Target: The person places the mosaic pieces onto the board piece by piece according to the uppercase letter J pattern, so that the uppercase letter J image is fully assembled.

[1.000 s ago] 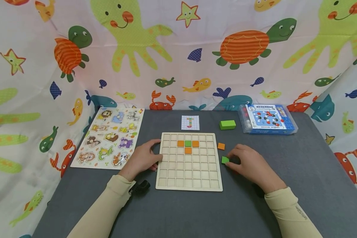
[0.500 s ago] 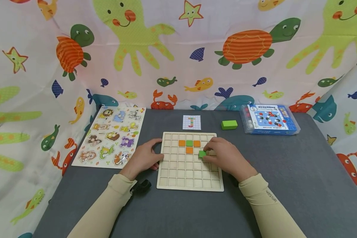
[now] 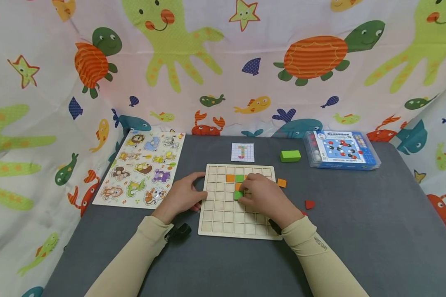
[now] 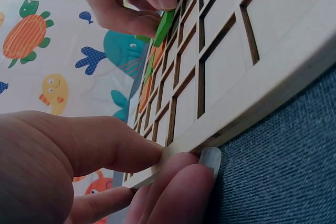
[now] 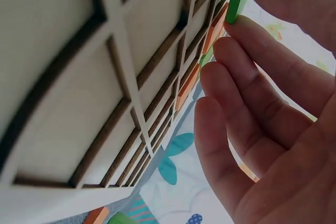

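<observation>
A wooden grid board (image 3: 223, 214) lies in the middle of the table. My left hand (image 3: 182, 196) pinches its left edge, thumb on top and fingers beneath in the left wrist view. Between the thumb and index finger of my right hand (image 3: 269, 198) is a green square tile (image 3: 238, 195). That tile is held tilted over the grid, just below an orange tile (image 3: 238, 187) in the same column. A green tile (image 3: 239, 178) and another orange tile (image 3: 230, 178) sit in cells of an upper row. The right hand partly covers the orange tile on that row's right side.
A small pattern card (image 3: 243, 152) lies behind the board. A green block (image 3: 290, 156) and a plastic boxed set (image 3: 343, 150) stand at the back right. Right of the board are a loose orange tile (image 3: 281, 182) and red pieces (image 3: 310, 204). An animal puzzle board (image 3: 141, 169) lies left.
My right hand has picked up the green tile from the table right of the board and carried it left over the grid. The left hand has stayed on the board's edge.
</observation>
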`<state>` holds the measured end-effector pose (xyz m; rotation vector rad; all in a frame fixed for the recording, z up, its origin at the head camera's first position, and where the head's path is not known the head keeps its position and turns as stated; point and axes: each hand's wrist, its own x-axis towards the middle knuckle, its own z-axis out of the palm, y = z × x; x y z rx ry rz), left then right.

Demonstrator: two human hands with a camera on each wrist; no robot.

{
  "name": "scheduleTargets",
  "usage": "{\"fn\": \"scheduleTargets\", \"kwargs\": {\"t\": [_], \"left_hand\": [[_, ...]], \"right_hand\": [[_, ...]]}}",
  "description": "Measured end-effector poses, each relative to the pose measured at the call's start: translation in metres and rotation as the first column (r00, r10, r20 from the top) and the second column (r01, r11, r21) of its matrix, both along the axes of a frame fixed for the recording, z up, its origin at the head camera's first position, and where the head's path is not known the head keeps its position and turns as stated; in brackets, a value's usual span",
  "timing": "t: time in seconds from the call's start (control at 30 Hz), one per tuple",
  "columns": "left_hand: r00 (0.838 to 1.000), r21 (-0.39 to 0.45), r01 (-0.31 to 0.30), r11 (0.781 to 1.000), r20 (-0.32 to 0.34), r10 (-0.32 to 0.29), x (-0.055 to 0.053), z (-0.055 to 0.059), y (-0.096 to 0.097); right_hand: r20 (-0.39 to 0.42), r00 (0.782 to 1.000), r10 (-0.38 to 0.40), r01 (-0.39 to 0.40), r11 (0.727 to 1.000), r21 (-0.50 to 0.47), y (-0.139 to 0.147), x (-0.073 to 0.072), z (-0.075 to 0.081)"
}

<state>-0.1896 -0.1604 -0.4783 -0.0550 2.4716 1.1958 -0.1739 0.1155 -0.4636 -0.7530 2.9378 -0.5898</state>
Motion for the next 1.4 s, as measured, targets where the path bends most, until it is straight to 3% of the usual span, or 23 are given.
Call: {"fn": "scheduleTargets", "kwargs": {"t": [1.4], "left_hand": [[1.0, -0.007, 0.006, 1.0, -0.005, -0.006, -0.0003, 0.0006, 0.0013]], "right_hand": [[-0.022, 1.0, -0.008, 0.009, 0.999, 0.041, -0.0001, 0.0004, -0.0005]]}}
